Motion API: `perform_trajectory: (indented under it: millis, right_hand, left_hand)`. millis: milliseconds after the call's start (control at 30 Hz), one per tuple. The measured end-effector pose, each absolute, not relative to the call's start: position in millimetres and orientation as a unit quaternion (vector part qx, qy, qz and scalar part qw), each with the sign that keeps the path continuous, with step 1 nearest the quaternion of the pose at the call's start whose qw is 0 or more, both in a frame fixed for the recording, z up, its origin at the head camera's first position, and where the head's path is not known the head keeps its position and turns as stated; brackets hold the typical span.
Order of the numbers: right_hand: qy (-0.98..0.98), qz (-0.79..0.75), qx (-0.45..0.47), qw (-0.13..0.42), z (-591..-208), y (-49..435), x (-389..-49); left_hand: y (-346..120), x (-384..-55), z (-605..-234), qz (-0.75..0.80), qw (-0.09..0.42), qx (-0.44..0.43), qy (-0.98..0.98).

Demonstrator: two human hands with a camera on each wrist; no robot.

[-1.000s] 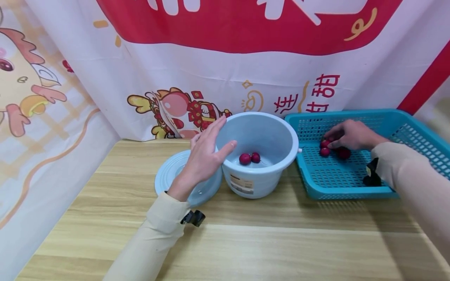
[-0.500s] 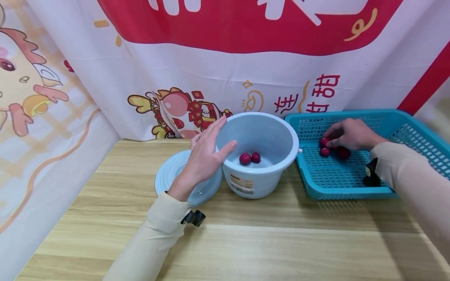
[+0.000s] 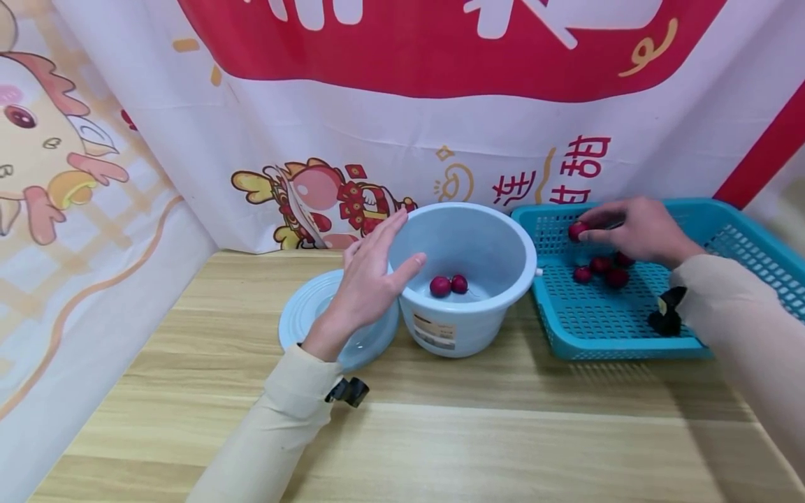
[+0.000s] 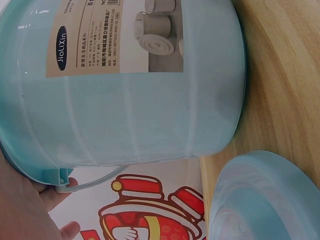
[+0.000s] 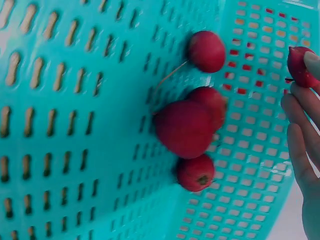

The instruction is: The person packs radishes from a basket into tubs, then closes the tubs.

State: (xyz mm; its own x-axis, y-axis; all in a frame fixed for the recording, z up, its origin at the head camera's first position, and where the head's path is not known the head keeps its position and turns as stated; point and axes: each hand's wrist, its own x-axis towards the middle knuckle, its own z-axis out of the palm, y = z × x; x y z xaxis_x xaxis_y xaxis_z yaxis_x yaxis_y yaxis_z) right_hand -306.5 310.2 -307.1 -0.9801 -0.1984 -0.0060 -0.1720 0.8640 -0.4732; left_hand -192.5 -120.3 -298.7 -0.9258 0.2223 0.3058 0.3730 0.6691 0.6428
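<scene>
My left hand point(image 3: 371, 279) rests against the left side of the light blue bucket point(image 3: 474, 328), its fingers straight along the rim. Two red radishes point(image 3: 440, 286) lie on the bucket's bottom. Over the teal basket point(image 3: 616, 351), my right hand point(image 3: 644, 230) pinches a small radish point(image 3: 577, 231) between thumb and fingers. The right wrist view also has this held radish point(image 5: 301, 67), raised near the perforated wall. Below the hand, several more radishes point(image 3: 616, 277) sit clustered on the basket floor; one of them point(image 5: 206, 51) trails a thin root.
A round light blue lid point(image 3: 302, 307) lies left of the bucket, partly under my left forearm. The bucket's handle point(image 4: 95, 184) hangs on its far side. A printed curtain point(image 3: 377, 126) stands behind the wooden table point(image 3: 440, 447).
My right hand has risen from the radish cluster, lifting one radish up toward the basket's back wall. The left hand and bucket stay in place.
</scene>
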Motion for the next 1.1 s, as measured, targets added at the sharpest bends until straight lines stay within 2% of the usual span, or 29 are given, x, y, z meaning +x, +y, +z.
perform_trajectory:
  millis: [633,1100]
  right_hand:
    - [0.935,-0.296,-0.154,-0.123,-280.3,262.6,-275.9]
    - [0.902,-0.302,-0.228,-0.207,-268.3,224.0,-262.1]
  left_hand:
    - [-120.3,-193.2,-299.2,-0.377,0.099,-0.166,-0.906]
    - [-119.9,-192.7,-298.6,-0.375,0.099,-0.162,-0.907]
